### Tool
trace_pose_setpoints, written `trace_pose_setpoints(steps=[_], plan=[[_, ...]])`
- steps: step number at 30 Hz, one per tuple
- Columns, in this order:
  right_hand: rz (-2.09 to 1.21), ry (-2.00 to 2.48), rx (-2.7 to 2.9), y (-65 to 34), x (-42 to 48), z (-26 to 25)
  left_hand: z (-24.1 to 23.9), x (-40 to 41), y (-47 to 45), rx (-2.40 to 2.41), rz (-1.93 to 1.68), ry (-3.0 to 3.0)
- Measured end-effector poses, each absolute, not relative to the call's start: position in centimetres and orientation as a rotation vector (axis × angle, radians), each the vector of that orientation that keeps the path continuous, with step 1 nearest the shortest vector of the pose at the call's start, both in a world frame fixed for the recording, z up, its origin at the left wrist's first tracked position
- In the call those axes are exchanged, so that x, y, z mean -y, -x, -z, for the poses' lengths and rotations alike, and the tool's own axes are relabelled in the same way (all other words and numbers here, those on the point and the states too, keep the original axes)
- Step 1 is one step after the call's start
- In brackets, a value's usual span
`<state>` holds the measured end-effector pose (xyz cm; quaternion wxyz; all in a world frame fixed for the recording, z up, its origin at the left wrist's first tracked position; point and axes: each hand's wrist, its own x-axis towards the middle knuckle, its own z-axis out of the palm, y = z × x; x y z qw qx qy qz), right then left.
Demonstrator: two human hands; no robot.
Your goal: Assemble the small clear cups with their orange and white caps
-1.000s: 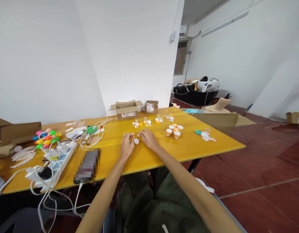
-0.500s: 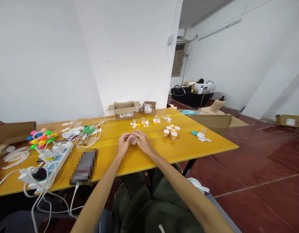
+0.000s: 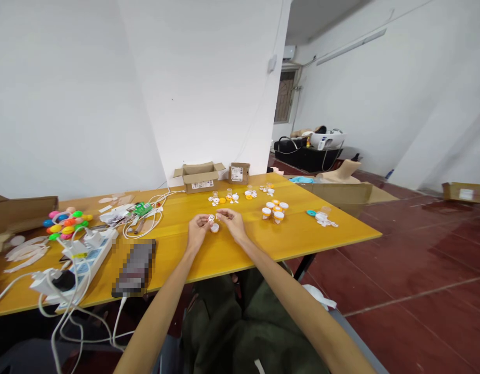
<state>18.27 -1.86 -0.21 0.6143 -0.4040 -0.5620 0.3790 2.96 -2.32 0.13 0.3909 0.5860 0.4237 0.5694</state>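
Note:
My left hand [image 3: 199, 228] is closed, its fingertips pinching a small white wheel-shaped plastic piece [image 3: 211, 218]. Close beside it, my right hand [image 3: 232, 224] pinches a tiny white piece [image 3: 217, 217], too small to make out its kind. Just below the fingertips, a small clear cup [image 3: 214, 228] stands on the yellow table [image 3: 248, 244]; what is inside it I cannot tell. Farther back lie loose white pieces [image 3: 235, 197] with orange lids [image 3: 223, 200] and clear cups. To the right stands a cluster of several orange-and-white lidded cups [image 3: 278, 215].
A teal lid [image 3: 311, 213] lies by white pieces at the right. Two cardboard boxes [image 3: 201, 177] stand against the wall. On the left are a phone [image 3: 134, 267], a power strip [image 3: 94, 257] with tangled cables, a green circuit board [image 3: 142, 209] and colourful balls [image 3: 68, 223].
My hands have moved slightly apart above the cup. The white wheel-shaped piece now shows in my left fingertips, and the cup is less covered.

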Motion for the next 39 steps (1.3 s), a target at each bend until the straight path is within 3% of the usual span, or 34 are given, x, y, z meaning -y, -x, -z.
trace_pose_setpoints(steps=[39], plan=[[-0.874,0.846,1.278,-17.3,3.3,-1.0,-1.5,3.7,-3.7,-0.906,-1.439,-1.469]])
